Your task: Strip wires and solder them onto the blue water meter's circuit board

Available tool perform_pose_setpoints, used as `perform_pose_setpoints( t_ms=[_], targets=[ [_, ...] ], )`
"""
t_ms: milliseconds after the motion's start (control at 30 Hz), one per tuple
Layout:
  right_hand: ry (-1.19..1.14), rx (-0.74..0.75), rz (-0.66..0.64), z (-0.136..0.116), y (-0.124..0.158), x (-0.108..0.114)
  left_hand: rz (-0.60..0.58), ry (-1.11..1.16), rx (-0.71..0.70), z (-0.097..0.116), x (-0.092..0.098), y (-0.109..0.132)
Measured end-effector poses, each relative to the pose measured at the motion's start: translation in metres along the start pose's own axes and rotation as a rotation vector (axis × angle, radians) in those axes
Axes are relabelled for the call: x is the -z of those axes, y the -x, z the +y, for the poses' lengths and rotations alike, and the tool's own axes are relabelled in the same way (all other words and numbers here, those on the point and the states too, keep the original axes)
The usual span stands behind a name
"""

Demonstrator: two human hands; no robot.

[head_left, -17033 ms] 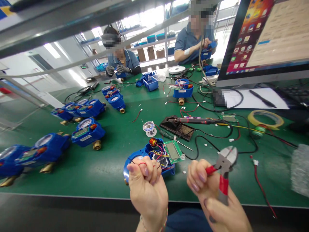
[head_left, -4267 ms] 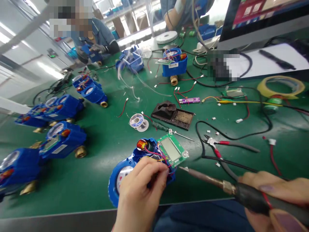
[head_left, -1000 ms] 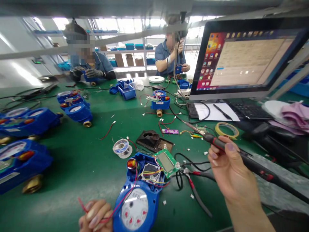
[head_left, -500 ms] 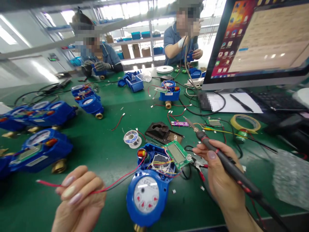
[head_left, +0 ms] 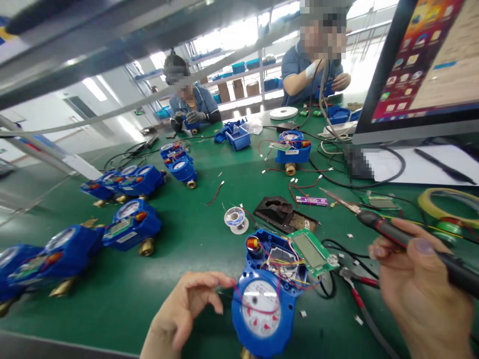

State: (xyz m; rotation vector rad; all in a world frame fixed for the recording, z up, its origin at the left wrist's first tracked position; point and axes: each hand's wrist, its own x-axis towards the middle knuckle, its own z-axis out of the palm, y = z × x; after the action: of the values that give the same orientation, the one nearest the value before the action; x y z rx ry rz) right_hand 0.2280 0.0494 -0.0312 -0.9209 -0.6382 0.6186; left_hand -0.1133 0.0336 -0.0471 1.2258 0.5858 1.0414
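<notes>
An opened blue water meter (head_left: 264,304) lies near the table's front edge, its white dial up. Coloured wires and a green circuit board with a screen (head_left: 312,251) spill from its top. My left hand (head_left: 183,309) is just left of the meter, thumb and fingers pinched on a red wire (head_left: 239,295) that runs across the dial. My right hand (head_left: 415,279) grips a black and red soldering iron (head_left: 392,237), its tip pointing up-left above the table. Red-handled cutters (head_left: 355,281) lie beside the meter.
A solder spool (head_left: 235,219) and a black iron stand (head_left: 286,214) sit behind the meter. Several closed blue meters (head_left: 130,224) line the left side. A monitor (head_left: 426,65), tape roll (head_left: 449,202) and cables fill the right. Two people work at the far side.
My left hand moved right, closer to the meter, and the red wire went from stretched out to the left to looped over the dial. My right hand stays raised with the soldering iron.
</notes>
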Motion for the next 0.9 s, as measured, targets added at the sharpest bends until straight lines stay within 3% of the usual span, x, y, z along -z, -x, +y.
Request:
perform_pose_setpoints(
  t_ms=[100, 200, 333, 433, 567, 733, 833, 900],
  targets=[
    [-0.01, -0.005, -0.008, 0.001, 0.001, 0.0, 0.129, -0.353, -0.033, 0.018, 0.023, -0.016],
    [-0.013, 0.01, -0.013, -0.001, 0.003, 0.0, 0.27, -0.641, -0.049, 0.034, 0.034, -0.054],
    [-0.02, 0.011, 0.013, -0.006, 0.006, 0.0, 0.173, -0.929, -0.034, 0.041, 0.029, -0.108],
    [-0.024, 0.021, 0.047, -0.01, 0.008, 0.003, 0.096, -0.983, -0.03, 0.045, 0.019, -0.128],
    [-0.036, 0.108, 0.058, -0.02, 0.013, 0.007, 0.169, -0.897, -0.043, 0.059, -0.006, -0.13],
    [0.054, 0.202, 0.024, -0.035, 0.028, 0.012, 0.165, -0.682, 0.101, 0.074, -0.064, -0.112],
    [0.106, 0.191, 0.008, -0.038, 0.04, 0.024, 0.073, -0.873, -0.008, 0.07, -0.095, -0.095],
    [0.132, 0.126, 0.075, -0.037, 0.047, 0.036, 0.027, -1.059, -0.128, 0.063, -0.11, -0.083]
  ],
)
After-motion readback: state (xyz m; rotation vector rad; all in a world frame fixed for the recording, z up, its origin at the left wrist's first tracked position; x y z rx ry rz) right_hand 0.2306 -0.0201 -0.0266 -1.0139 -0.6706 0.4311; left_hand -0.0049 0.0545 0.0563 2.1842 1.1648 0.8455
